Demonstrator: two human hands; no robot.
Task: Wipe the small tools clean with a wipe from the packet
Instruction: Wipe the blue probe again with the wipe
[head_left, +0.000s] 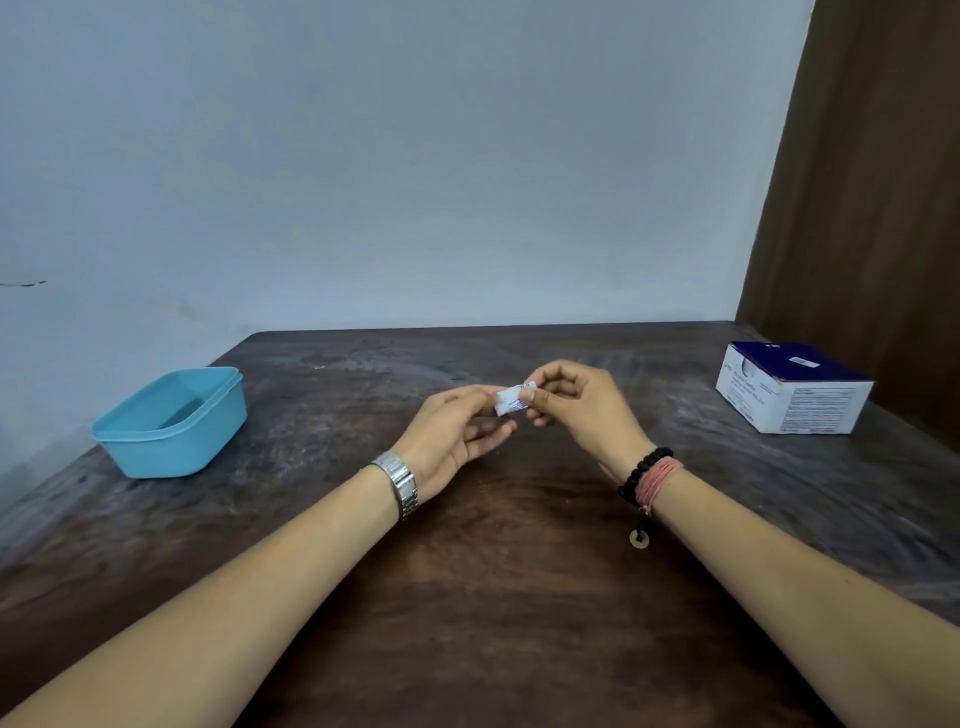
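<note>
On dark table, packet (pinched), grey wall

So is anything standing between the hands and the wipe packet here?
No. Both hands already hold the small white packet above the table: the left hand grips one end, the right hand pinches the other. The blue tub and the box sit off to the sides.

A plain room, possibly in a home: a worn dark wooden tabletop against a bare pale blue wall, with a brown wooden panel at right.
</note>
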